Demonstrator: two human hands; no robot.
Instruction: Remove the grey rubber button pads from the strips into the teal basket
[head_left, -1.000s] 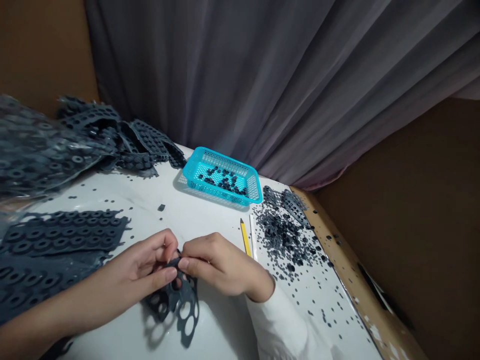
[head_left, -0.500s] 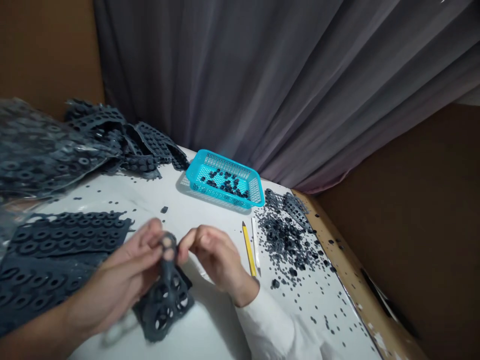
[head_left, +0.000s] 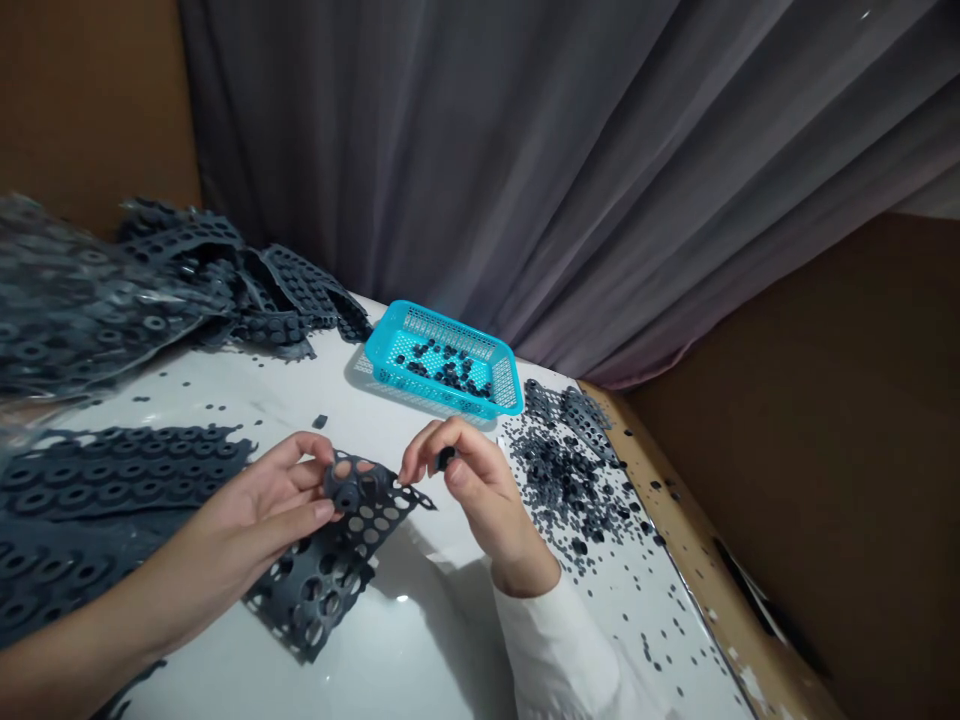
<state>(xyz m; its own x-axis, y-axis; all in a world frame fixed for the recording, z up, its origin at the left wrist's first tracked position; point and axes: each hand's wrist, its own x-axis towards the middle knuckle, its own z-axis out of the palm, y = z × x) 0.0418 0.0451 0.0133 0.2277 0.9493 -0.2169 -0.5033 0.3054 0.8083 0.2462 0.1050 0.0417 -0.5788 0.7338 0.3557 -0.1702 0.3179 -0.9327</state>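
My left hand [head_left: 262, 510] pinches the top edge of a dark rubber sheet [head_left: 330, 560] full of punched holes, holding it just above the white table [head_left: 405, 660]. My right hand [head_left: 469, 480] is a little to the right of the sheet, its fingertips closed on a small dark rubber ring [head_left: 445, 458] pulled free from it. A turquoise plastic basket [head_left: 442, 360] with several dark rings inside stands behind the hands.
Stacks of dark rubber sheets [head_left: 112, 470] lie at the left, and more are heaped at the back left [head_left: 247, 280]. A pile of loose rubber bits [head_left: 570, 470] covers the table's right side. A grey curtain [head_left: 562, 170] hangs behind.
My right hand has pulled away to the right with a ring in its fingers. The sheet has turned flatter in my left hand. The yellow pencil is now hidden.
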